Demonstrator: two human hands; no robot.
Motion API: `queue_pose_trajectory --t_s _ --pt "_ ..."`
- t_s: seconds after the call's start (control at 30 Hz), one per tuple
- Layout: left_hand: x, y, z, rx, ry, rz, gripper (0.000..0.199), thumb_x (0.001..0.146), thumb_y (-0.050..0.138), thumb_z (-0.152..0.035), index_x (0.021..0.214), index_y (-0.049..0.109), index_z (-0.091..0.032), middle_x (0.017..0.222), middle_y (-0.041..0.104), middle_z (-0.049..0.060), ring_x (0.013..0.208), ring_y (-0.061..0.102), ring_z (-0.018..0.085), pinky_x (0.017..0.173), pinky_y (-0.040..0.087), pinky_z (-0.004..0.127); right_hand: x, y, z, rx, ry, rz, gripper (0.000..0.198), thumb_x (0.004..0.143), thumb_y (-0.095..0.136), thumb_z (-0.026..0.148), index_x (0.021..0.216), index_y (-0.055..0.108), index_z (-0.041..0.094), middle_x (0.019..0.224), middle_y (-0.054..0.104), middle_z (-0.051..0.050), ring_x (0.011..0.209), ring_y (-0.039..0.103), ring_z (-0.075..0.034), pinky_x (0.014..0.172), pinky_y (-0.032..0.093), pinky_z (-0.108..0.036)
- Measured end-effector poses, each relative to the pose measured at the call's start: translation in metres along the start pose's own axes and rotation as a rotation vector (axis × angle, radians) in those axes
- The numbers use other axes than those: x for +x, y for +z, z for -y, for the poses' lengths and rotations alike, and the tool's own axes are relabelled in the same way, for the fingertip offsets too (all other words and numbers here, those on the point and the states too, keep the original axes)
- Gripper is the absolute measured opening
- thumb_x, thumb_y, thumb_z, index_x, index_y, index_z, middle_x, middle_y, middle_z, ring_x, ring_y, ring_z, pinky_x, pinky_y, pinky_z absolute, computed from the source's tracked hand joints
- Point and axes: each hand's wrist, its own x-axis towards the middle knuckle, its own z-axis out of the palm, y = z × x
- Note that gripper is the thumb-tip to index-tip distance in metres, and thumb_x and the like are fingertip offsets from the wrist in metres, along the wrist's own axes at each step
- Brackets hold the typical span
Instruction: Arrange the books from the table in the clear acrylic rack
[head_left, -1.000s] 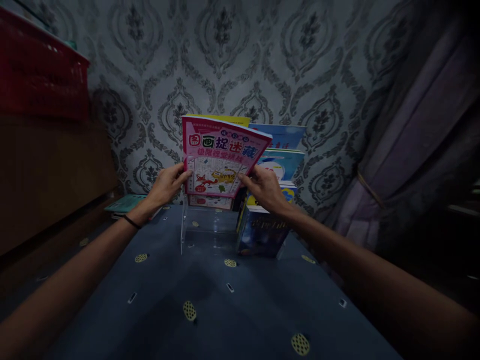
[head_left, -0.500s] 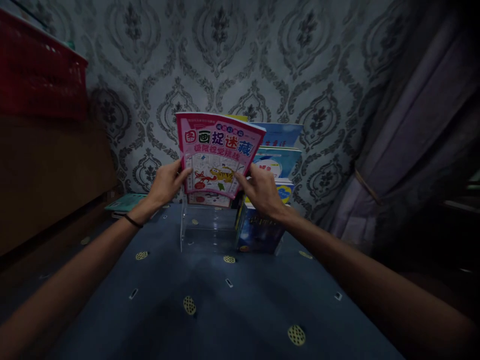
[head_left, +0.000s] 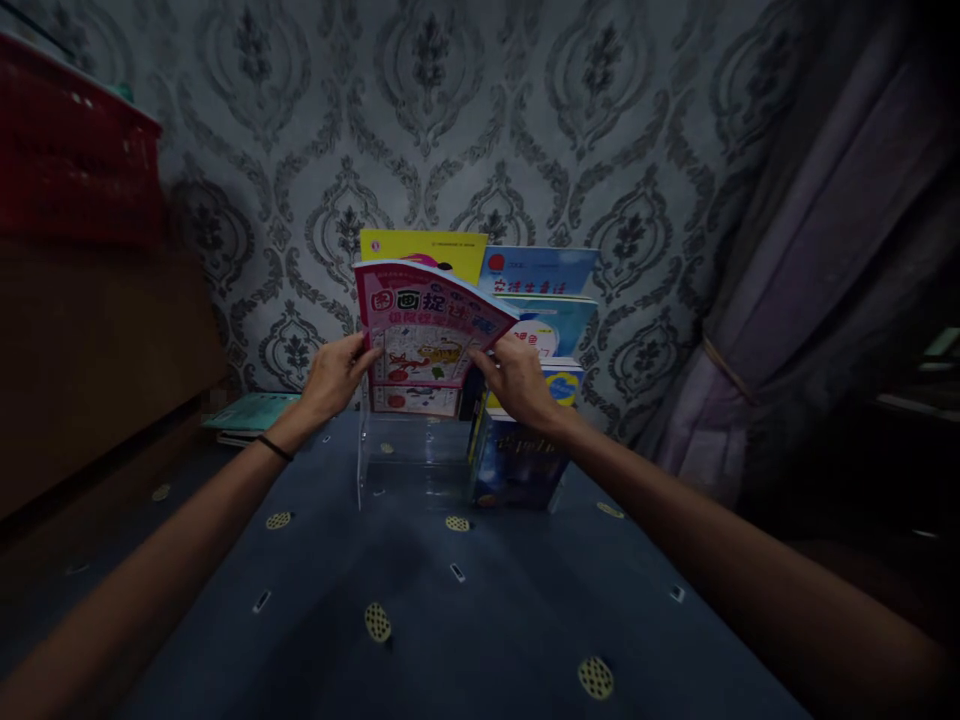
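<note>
A pink picture book [head_left: 427, 335] is held upright between both hands, its top edge bowed and leaning back. My left hand [head_left: 336, 375] pinches its left edge, thumb on the front cover. On the opposite edge, my right hand [head_left: 517, 375] grips with its thumb in front. The book is over a clear acrylic book rack [head_left: 416, 465], and a similar cover shows just below it. Behind it stands a yellow book [head_left: 424, 243]. To the right, a blue book [head_left: 540, 268], a teal book [head_left: 574, 320] and a dark blue book [head_left: 521, 465] stand in steps.
A turquoise book [head_left: 251, 412] lies on a small stack at the left of the blue patterned tablecloth [head_left: 480, 640]. A cardboard box [head_left: 97, 350] carries a red bag [head_left: 79, 150] at far left. Patterned wallpaper rises behind; a tied curtain [head_left: 787, 270] hangs at right.
The pink book has come down and tilted back in both hands, so more of the yellow book behind it shows. Both hands keep their grip.
</note>
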Motion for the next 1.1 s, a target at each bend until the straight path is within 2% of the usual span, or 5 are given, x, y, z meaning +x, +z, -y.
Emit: queue_pose_trajectory --t_s 0.27,0.53,0.63,0.8,1.1 --pt "-0.003 0.021 0.026 0.083 -0.042 0.050 0.029 0.094 0.052 -0.039 0.075 0.059 -0.018 0.072 0.062 0.001 0.070 0.057 0.017 0.064 0.035 0.026 0.002 0.011 -0.008 -0.147 0.102 0.103 0.010 0.091 0.055 0.026 0.091 0.064 0.021 0.091 0.067 -0.008 0.083 0.061 -0.025 0.070 0.045 -0.034" --pt "-0.012 0.041 0.038 0.191 -0.096 0.144 0.022 0.097 0.052 -0.037 0.085 0.059 -0.020 0.084 0.070 0.006 0.081 0.065 0.022 0.069 0.043 0.028 0.008 0.019 -0.014 -0.021 0.242 0.007 0.012 0.090 0.058 0.031 0.099 0.058 0.022 0.077 0.069 -0.005 0.066 0.061 -0.022 0.061 0.044 -0.034" --pt "-0.015 0.046 0.034 0.214 -0.145 0.113 0.014 0.095 0.055 -0.032 0.098 0.055 -0.019 0.090 0.070 0.009 0.082 0.068 0.025 0.069 0.047 0.030 0.007 0.021 -0.016 0.008 0.242 0.009 0.009 0.090 0.057 0.027 0.097 0.054 0.023 0.079 0.070 -0.005 0.070 0.065 -0.023 0.063 0.046 -0.034" --pt "-0.015 0.050 0.026 0.138 -0.193 0.063 0.028 0.095 0.054 -0.027 0.119 0.042 -0.016 0.104 0.069 0.015 0.091 0.070 0.030 0.074 0.052 0.037 0.008 0.023 -0.015 0.019 0.255 0.017 0.006 0.089 0.055 0.025 0.094 0.052 0.023 0.080 0.070 -0.005 0.072 0.067 -0.024 0.066 0.048 -0.035" --pt "-0.007 0.049 0.028 0.184 -0.172 0.131 0.012 0.097 0.051 -0.025 0.105 0.044 -0.021 0.102 0.069 0.011 0.098 0.070 0.028 0.081 0.053 0.037 0.013 0.024 -0.010 0.045 0.250 -0.108 0.021 0.086 0.053 0.025 0.106 0.054 0.022 0.079 0.066 -0.004 0.070 0.063 -0.024 0.065 0.048 -0.036"
